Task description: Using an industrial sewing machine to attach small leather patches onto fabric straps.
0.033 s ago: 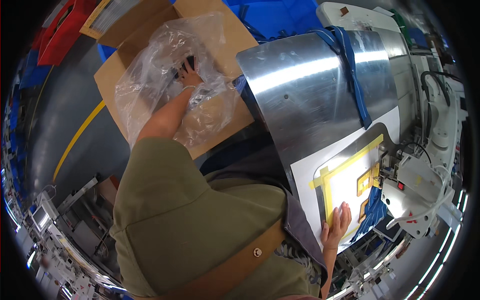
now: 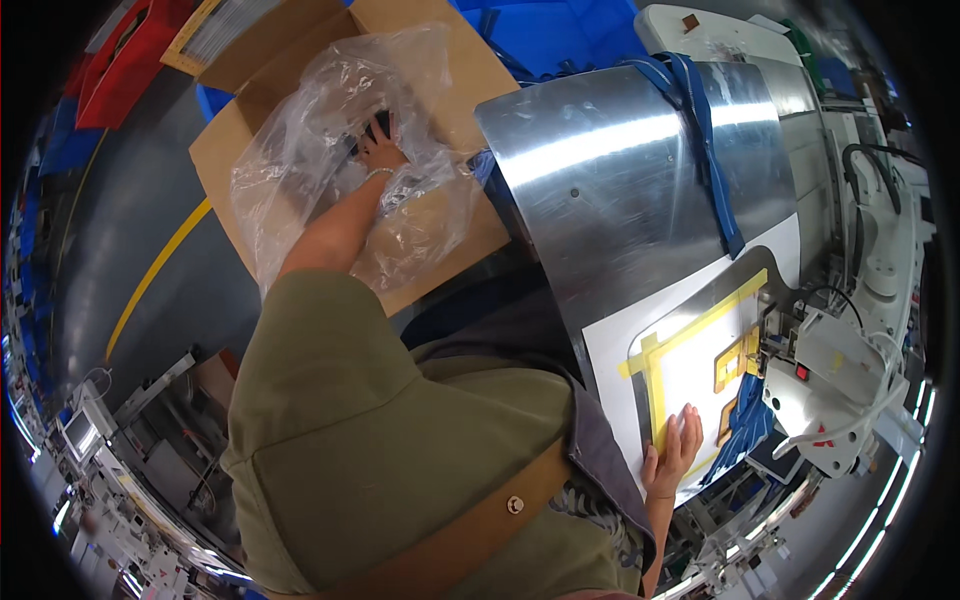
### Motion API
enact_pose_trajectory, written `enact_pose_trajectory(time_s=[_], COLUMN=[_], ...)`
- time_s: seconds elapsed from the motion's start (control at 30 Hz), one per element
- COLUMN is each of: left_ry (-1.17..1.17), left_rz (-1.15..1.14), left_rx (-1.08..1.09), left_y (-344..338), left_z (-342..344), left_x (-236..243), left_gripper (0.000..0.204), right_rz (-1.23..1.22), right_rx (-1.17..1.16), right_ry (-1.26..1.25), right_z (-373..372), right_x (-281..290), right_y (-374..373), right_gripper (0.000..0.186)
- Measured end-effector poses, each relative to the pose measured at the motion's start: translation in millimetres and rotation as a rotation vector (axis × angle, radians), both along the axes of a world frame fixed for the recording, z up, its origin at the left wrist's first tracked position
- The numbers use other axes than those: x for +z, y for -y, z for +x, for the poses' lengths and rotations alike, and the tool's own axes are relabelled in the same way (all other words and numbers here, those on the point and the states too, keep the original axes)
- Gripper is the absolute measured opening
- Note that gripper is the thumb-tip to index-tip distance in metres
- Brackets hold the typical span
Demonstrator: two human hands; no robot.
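Observation:
My left hand (image 2: 380,152) reaches down into an open cardboard box (image 2: 228,150) lined with a clear plastic bag (image 2: 290,150). Its fingers are stretched apart over small black pieces (image 2: 379,126) at the bottom, and I cannot make out a grip on any. On the right, my right hand (image 2: 676,455) lies with fingers extended on the near edge of a lit white work surface (image 2: 690,360) framed by yellow tape (image 2: 655,385). Just beyond its fingertips are yellow-edged cut-out plates (image 2: 730,368) and a bundle of blue straps (image 2: 740,425), beside the sewing machine head (image 2: 815,385).
A shiny metal table plate (image 2: 620,170) stands between box and machine, with a long blue strap (image 2: 712,165) draped across it. Behind it is a blue bin (image 2: 570,35). A red bin (image 2: 120,75) stands far left, near a yellow floor line (image 2: 160,265).

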State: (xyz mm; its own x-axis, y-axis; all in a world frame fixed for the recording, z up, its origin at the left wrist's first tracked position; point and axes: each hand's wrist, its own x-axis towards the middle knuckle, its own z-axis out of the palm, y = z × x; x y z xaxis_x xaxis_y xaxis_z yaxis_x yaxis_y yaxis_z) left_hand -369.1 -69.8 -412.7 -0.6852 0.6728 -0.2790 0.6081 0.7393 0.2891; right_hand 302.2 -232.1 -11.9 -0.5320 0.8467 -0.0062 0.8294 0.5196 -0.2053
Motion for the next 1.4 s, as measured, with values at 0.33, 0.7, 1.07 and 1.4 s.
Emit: enact_pose_trajectory(time_s=[0.33, 0.7, 1.07, 1.4], left_ry=[0.183, 1.561, 1.273, 0.255], left_rz=[0.332, 0.54, 0.833, 0.919], left_rx=[0.46, 0.587, -0.023, -1.683], left_y=[23, 65, 84, 38], left_z=[-113, -65, 122, 383], left_x=[-1, 158, 398, 448], left_gripper=[0.082, 0.039, 0.03, 0.058], right_rz=[-0.012, -0.003, 0.038, 0.266], right_rx=[0.042, -0.032, -0.042, -0.279], right_ry=[-0.085, -0.028, -0.136, -0.235], right_z=[1, -5, -6, 36], right_x=[-9, 1, 10, 33], right_y=[-9, 3, 5, 48], right_gripper=[0.053, 0.053, 0.054, 0.03])
